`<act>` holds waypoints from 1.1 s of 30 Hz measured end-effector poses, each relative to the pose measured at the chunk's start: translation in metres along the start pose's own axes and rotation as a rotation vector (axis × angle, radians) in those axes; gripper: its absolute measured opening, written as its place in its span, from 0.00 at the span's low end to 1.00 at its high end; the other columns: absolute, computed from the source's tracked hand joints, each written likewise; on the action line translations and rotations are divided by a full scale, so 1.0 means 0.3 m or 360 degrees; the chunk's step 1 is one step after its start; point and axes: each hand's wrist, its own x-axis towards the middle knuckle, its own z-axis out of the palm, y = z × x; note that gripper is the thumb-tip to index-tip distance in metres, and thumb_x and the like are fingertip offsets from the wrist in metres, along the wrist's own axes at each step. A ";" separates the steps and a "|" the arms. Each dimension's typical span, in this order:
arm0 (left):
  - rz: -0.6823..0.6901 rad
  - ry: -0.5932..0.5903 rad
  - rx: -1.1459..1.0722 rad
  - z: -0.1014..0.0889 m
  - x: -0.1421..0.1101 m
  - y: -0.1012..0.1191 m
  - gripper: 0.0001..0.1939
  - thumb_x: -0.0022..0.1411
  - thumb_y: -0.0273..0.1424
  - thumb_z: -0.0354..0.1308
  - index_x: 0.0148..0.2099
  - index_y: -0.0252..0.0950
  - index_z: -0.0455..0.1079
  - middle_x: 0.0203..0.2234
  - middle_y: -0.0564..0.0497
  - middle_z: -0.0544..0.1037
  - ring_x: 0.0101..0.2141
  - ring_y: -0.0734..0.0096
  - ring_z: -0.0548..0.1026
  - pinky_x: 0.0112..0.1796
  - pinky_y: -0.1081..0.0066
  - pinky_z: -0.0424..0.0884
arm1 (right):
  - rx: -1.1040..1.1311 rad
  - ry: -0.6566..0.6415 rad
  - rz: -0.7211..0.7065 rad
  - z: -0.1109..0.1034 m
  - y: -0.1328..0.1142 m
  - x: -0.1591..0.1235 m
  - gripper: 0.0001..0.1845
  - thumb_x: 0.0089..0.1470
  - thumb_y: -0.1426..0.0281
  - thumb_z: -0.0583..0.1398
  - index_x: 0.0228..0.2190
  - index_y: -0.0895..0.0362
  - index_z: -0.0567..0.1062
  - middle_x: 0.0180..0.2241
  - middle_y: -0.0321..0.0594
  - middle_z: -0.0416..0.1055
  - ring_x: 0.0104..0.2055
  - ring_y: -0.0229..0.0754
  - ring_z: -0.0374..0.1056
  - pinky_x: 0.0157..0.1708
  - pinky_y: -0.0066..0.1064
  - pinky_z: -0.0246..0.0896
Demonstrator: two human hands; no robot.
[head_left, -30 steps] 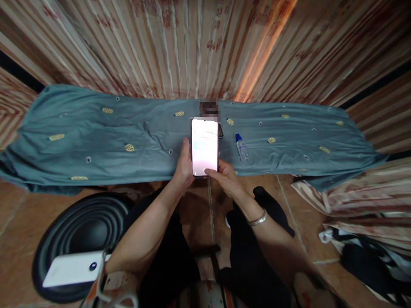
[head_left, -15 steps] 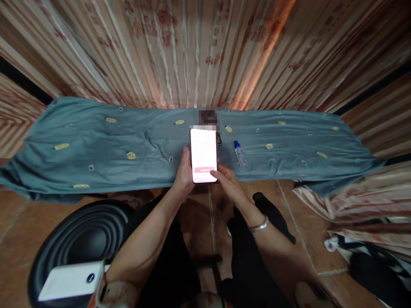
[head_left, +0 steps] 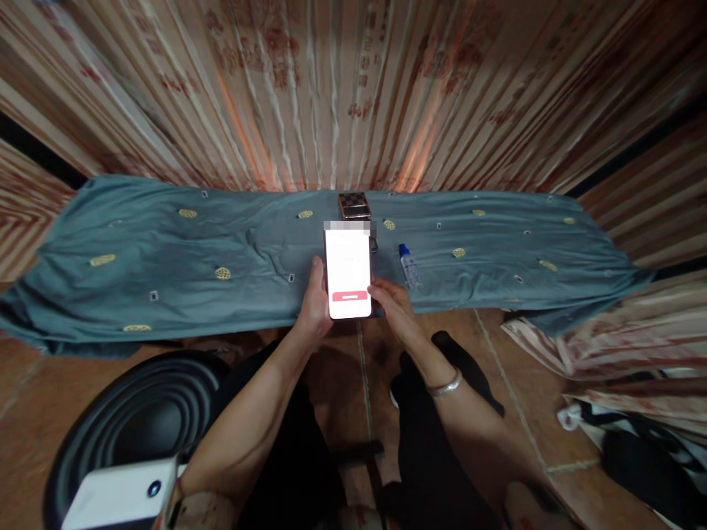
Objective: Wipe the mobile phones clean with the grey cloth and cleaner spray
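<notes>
A smartphone (head_left: 348, 272) stands upright over the front edge of the cloth, its bright screen facing me and a red button bar low on it. My left hand (head_left: 316, 305) is closed round its left side, the thumb lying along the edge. At the lower right edge, my right hand (head_left: 393, 303) also grips the phone, thumb tip at the screen's border and the other fingers partly hidden. Behind the phone lies a checkered box-like item (head_left: 353, 205), partly covered. A clear bottle with a blue cap (head_left: 409, 266) rests to the right of my right hand.
A blue-green patterned cloth (head_left: 259, 250) covers the long surface before a pleated curtain (head_left: 309, 96). At lower left a white power bank (head_left: 118, 493) sits on a black ribbed round stool (head_left: 166, 383). Dark fabric (head_left: 635, 471) lies at lower right.
My right thumb has moved off the red bar to the phone's right edge. The bar now looks deeper red, and the checkered item shows more clearly.
</notes>
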 end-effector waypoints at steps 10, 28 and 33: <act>0.0086 -0.0004 -0.0012 -0.005 0.016 -0.014 0.34 0.71 0.48 0.36 0.60 0.28 0.69 0.39 0.41 0.83 0.42 0.59 0.82 0.46 0.64 0.76 | -0.0010 -0.0069 0.0010 0.012 -0.012 0.003 0.17 0.46 0.60 0.63 0.38 0.53 0.80 0.38 0.36 0.80 0.45 0.47 0.74 0.46 0.36 0.68; 0.0282 -0.0095 0.0240 -0.040 0.066 -0.059 0.37 0.66 0.55 0.39 0.54 0.30 0.74 0.39 0.40 0.83 0.46 0.54 0.80 0.46 0.61 0.76 | -0.0400 -0.0090 -0.0045 -0.031 0.044 0.021 0.14 0.56 0.59 0.57 0.34 0.53 0.79 0.29 0.35 0.77 0.33 0.44 0.73 0.35 0.34 0.70; 0.0320 -0.0131 0.0344 -0.052 0.078 -0.063 0.38 0.66 0.55 0.38 0.53 0.29 0.75 0.40 0.39 0.83 0.48 0.53 0.79 0.48 0.59 0.75 | -0.0377 -0.0120 -0.0106 -0.034 0.054 0.029 0.15 0.55 0.61 0.57 0.39 0.54 0.80 0.35 0.36 0.79 0.39 0.45 0.74 0.38 0.34 0.69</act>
